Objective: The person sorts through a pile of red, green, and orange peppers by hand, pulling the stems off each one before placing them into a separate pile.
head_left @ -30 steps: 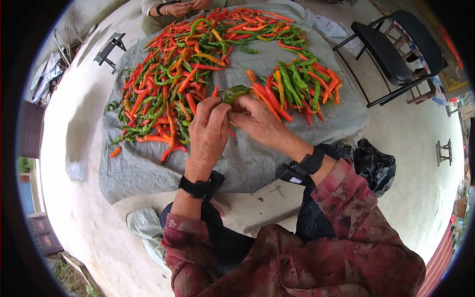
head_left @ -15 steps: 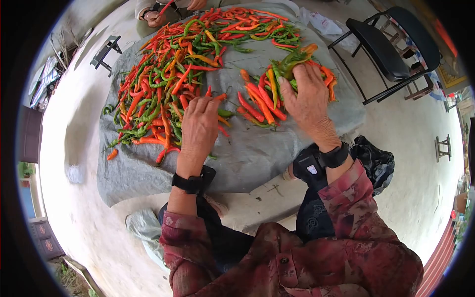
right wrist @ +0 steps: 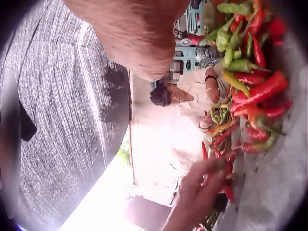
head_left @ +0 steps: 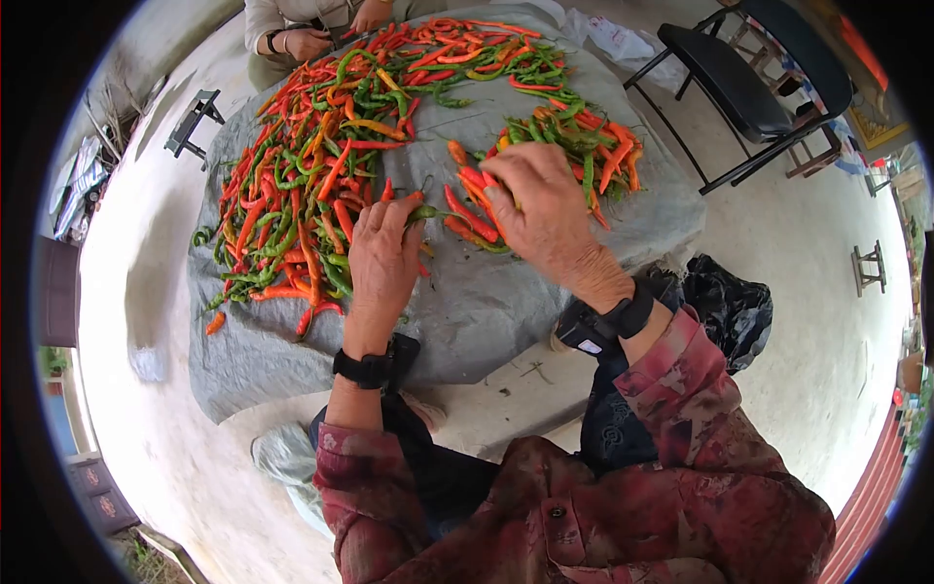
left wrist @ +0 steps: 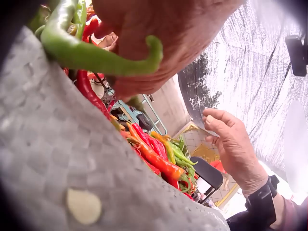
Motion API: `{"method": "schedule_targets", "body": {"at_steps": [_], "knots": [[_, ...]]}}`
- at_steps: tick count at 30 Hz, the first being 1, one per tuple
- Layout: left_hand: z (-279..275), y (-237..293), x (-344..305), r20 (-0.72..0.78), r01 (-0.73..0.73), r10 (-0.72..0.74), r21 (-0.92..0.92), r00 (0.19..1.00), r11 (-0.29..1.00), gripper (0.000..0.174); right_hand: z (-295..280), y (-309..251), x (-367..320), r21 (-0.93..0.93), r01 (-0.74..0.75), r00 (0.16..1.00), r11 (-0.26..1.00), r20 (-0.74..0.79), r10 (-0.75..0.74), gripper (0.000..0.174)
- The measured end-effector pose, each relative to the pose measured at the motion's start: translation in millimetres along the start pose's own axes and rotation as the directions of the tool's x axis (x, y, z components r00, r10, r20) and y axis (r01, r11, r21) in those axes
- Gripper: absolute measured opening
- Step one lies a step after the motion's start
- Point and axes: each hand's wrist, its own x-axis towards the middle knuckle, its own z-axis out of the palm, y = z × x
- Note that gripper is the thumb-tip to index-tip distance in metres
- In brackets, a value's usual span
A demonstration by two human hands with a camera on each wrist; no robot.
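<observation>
In the head view my left hand [head_left: 381,255] pinches a green chili pepper [head_left: 422,212] at its fingertips, by the right edge of the large chili heap [head_left: 282,204]. My right hand [head_left: 553,219] is raised over the near left side of a smaller chili pile [head_left: 613,146]. Seen from the left wrist, the right hand [left wrist: 236,149] has loosely bent fingers with nothing between them. A curved green chili [left wrist: 96,55] lies close under the left hand in that view. Red chilies [right wrist: 262,91] lie below the right hand in the right wrist view.
A grey cloth [head_left: 467,321] covers the table. Across it sits another person, whose hand [head_left: 306,44] is at the far edge of the heap. A black folding chair [head_left: 744,97] stands at the right. A black plastic bag [head_left: 730,311] is near my right elbow.
My right hand carried a large green pepper to the smaller pile, let it go there and moved back left. My left hand stayed by the large heap and now has a green chili at its fingertips.
</observation>
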Motion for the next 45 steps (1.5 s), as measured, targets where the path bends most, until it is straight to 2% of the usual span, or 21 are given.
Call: {"method": "schedule_targets", "body": {"at_steps": [1,2,3,4,6,7,9,11,18,26,28,29,30,31,32,33,35,40,43,44,45], "knots": [[1,1,-1,0.001,-0.003,0.003,0.000,1.000,1.000,0.025,7,-7,-3,0.155,-0.022,0.995,0.988,0.095,0.007,0.028],[2,3,-3,0.016,0.161,-0.166,-0.339,0.986,0.927,0.021,12,-14,-5,0.154,-0.023,0.996,0.988,0.093,0.009,0.028],[2,4,-4,0.088,0.299,-0.317,-0.631,0.944,0.716,0.018,17,-20,-7,0.317,-0.198,0.964,0.927,0.236,0.125,0.028],[3,6,-4,0.088,0.299,-0.317,-0.632,0.944,0.715,0.018,21,-25,-8,0.441,-0.378,0.897,0.814,0.392,0.205,0.028],[3,9,-4,0.217,0.320,-0.347,-0.906,0.912,0.275,0.017,30,-31,-10,0.489,-0.365,0.901,0.792,0.401,0.168,0.031],[4,7,-5,0.213,0.318,-0.353,-0.908,0.911,0.274,0.017,35,-32,-12,0.492,-0.381,0.900,0.783,0.393,0.192,0.031],[8,3,-7,0.268,0.328,-0.369,-0.938,0.890,0.110,0.018,39,-36,-12,0.496,-0.395,0.898,0.773,0.384,0.213,0.032],[11,-1,-10,0.274,0.347,-0.382,-0.928,0.883,0.137,0.018,35,-38,-8,0.503,-0.520,0.835,0.691,0.469,0.287,0.030],[12,8,-7,0.234,0.357,-0.353,-0.869,0.906,0.342,0.018,31,-28,-8,0.460,-0.600,0.753,0.654,0.599,0.270,0.025],[13,6,3,0.276,0.394,-0.386,-0.878,0.880,0.271,0.023,29,-16,-9,0.410,-0.598,0.757,0.689,0.572,0.316,0.024],[2,9,15,0.130,0.355,-0.381,-0.706,0.915,0.613,0.027,15,-5,1,0.656,-0.734,0.661,0.177,0.631,0.406,0.019],[4,-8,14,0.090,0.303,-0.302,-0.526,0.949,0.795,0.026,5,3,7,0.703,-0.710,0.645,0.041,0.626,0.439,0.017],[4,-14,15,0.088,0.309,-0.309,-0.519,0.947,0.797,0.026,-5,14,12,0.737,-0.669,0.623,-0.095,0.626,0.469,0.015],[4,-18,15,0.049,0.209,-0.204,-0.240,0.978,0.948,0.026,-8,27,12,0.776,-0.593,0.624,-0.215,0.612,0.487,0.019],[4,-22,14,0.048,0.086,-0.089,0.066,0.995,0.994,0.027,-11,39,11,0.799,-0.503,0.619,-0.329,0.599,0.507,0.023],[9,-25,12,0.056,0.033,-0.043,0.176,0.998,0.984,0.034,-15,46,11,0.795,-0.506,0.620,-0.336,0.606,0.499,0.023],[17,-19,12,0.090,0.031,-0.056,0.259,0.994,0.965,0.037,-19,55,12,0.778,-0.233,0.614,-0.583,0.583,0.532,0.032],[22,-32,16,0.152,-0.034,-0.020,0.348,0.988,0.937,0.043,-15,42,9,0.797,-0.329,0.691,-0.507,0.569,0.446,0.036],[25,-36,16,0.213,-0.014,-0.082,0.415,0.973,0.910,0.032,-3,23,8,0.750,-0.564,0.673,-0.346,0.660,0.335,0.029],[25,-36,16,0.213,-0.015,-0.080,0.412,0.974,0.911,0.032,0,16,7,0.751,-0.564,0.672,-0.344,0.659,0.337,0.029],[24,-36,15,0.200,-0.009,-0.078,0.399,0.977,0.917,0.026,4,10,8,0.725,-0.658,0.666,-0.202,0.686,0.292,0.028]]}}
